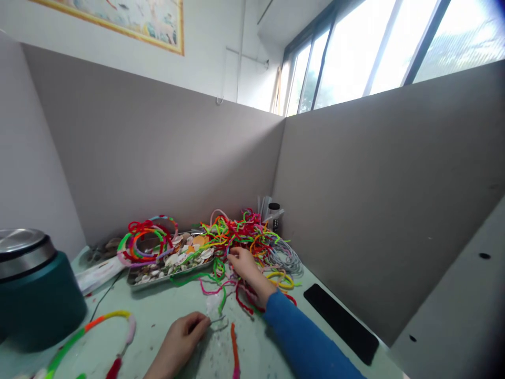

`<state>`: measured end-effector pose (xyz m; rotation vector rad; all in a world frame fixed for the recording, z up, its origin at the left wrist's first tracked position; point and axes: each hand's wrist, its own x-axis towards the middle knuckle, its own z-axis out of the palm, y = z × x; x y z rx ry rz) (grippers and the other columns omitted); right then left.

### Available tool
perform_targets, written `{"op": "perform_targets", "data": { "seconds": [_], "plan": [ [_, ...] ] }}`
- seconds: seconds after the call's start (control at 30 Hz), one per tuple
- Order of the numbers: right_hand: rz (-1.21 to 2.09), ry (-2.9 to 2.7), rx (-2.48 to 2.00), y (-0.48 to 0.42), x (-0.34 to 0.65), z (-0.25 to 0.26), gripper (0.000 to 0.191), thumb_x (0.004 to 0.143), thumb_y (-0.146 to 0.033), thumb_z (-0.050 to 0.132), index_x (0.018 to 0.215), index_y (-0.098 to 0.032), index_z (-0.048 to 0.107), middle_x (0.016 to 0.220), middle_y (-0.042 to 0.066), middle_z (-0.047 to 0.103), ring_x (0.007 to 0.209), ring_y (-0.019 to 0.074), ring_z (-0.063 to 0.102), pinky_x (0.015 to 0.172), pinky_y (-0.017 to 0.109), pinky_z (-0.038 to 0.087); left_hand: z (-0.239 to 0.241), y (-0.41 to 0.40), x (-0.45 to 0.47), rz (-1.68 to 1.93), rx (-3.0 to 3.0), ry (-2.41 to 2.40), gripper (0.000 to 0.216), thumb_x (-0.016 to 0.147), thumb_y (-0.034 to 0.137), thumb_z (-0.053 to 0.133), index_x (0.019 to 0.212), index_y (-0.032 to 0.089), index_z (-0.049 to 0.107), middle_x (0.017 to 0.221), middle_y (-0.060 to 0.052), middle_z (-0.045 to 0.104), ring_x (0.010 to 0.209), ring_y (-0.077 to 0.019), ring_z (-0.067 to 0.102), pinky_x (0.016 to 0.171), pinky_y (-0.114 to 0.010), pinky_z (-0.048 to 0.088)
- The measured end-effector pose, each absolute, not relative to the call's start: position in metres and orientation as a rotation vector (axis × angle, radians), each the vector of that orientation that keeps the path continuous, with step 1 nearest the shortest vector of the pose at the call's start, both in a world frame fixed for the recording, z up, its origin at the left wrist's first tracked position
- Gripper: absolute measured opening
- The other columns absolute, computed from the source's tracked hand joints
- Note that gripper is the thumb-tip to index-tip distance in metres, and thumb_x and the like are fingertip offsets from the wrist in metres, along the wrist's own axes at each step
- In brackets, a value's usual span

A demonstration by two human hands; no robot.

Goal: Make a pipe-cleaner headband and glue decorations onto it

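Observation:
My left hand (186, 332) is low in the middle of the view, thumb and index finger pinched on a thin grey cord (218, 319) whose short end sticks out to the right. Farther forward, my right hand (243, 263) touches the near edge of a tangled pile of colourful fuzzy yarn (240, 231). Its fingers are curled together; what lies between them is too small to make out. Green and pink strands trail from the pile toward my left hand. An orange fuzzy strand (234, 347) lies on the table between my hands.
A metal tray (158, 280) of shells stands behind, with colourful wrapped rings (144, 242) on it. Another wrapped ring (94, 322) and a teal jar (39, 300) are left. At right lie a grey cord coil (290, 258) and a black phone (341, 322). Partition walls enclose the table.

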<state>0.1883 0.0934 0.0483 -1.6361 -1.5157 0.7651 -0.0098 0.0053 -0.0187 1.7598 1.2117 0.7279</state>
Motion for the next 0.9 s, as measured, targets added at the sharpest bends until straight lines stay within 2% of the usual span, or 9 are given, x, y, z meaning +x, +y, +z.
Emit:
{"op": "perform_targets", "data": {
  "seconds": [0.13,0.33,0.73,0.9],
  "plan": [
    [0.989,-1.414,-1.703,0.123,0.178,0.043,0.029,0.089,-0.030,0.053,0.113,-0.015,0.054,0.112,0.008,0.057,0.094,0.0198,0.059,0.079,0.039,0.050,-0.019,0.006,-0.010,0.731,1.759,1.231,0.041,0.077,0.051,0.045,0.066,0.014,0.060,0.058,0.000,0.051,0.061,-0.0162,0.045,0.056,-0.025,0.033],
    [1.178,-1.331,-1.636,0.133,0.176,0.050,0.030,0.090,-0.030,0.053,0.116,-0.015,0.053,0.115,0.008,0.056,0.096,0.0203,0.058,0.080,0.040,0.050,-0.022,0.007,-0.010,0.732,1.758,1.242,0.040,0.077,0.050,0.045,0.067,0.015,0.061,0.059,0.000,0.052,0.061,-0.0161,0.046,0.057,-0.024,0.033],
    [1.103,-1.220,-1.401,0.197,0.209,0.168,0.029,0.090,-0.030,0.053,0.116,-0.016,0.053,0.116,0.008,0.055,0.096,0.0200,0.058,0.081,0.040,0.050,-0.016,0.003,-0.010,0.751,1.778,1.265,0.035,0.078,0.043,0.044,0.064,0.015,0.060,0.057,0.000,0.051,0.059,-0.0151,0.045,0.055,-0.023,0.032],
    [1.079,-1.205,-1.315,0.203,0.216,0.199,0.031,0.089,-0.030,0.053,0.116,-0.015,0.052,0.116,0.009,0.055,0.097,0.0205,0.058,0.081,0.040,0.050,-0.015,0.003,-0.009,0.767,1.770,1.282,0.034,0.077,0.041,0.044,0.066,0.014,0.062,0.059,-0.001,0.053,0.060,-0.0154,0.047,0.055,-0.023,0.033]
  ]
}}
